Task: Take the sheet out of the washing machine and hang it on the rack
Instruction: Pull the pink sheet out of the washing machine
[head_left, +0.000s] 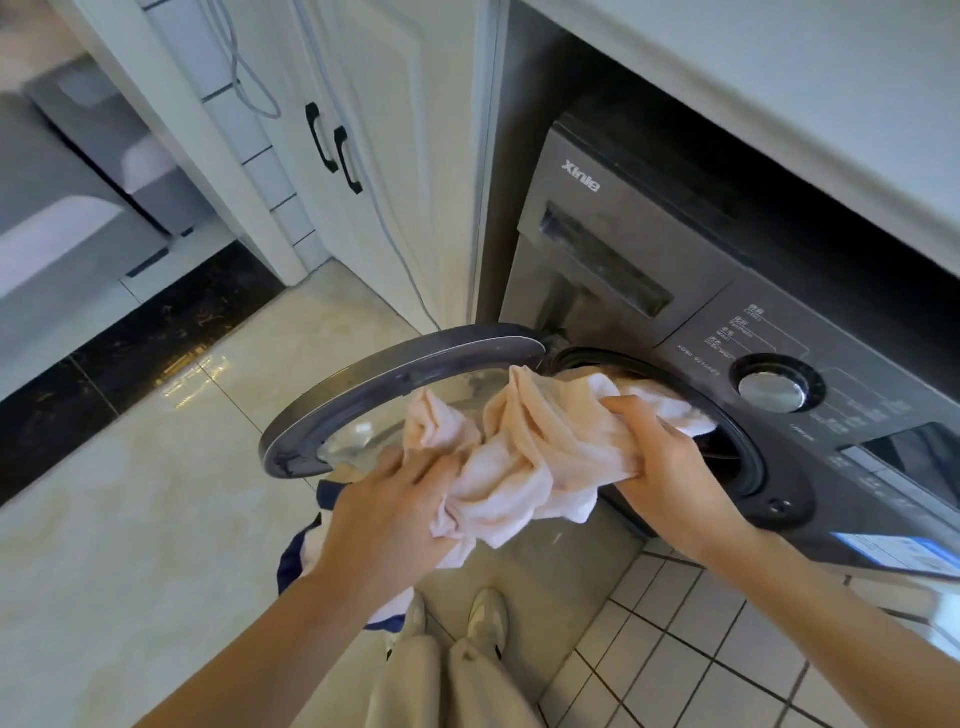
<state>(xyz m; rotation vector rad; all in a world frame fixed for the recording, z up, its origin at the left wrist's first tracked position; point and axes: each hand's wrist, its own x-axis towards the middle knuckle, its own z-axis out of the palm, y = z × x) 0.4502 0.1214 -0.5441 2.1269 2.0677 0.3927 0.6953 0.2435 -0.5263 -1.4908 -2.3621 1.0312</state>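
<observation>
Both hands, left hand (395, 512) and right hand (670, 467), grip the sheet (524, 452); its tail toward two o'clock could snag inside the washing machine (649, 249).

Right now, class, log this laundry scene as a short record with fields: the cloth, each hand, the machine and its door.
cloth: bunched pale peach sheet, partly out of the drum opening
left hand: grips the sheet's lower bunch
right hand: grips the sheet at the drum opening
machine: dark grey front-loading washing machine, under a white counter
door: round glass-centred door, swung open to the left
rack: not in view
</observation>
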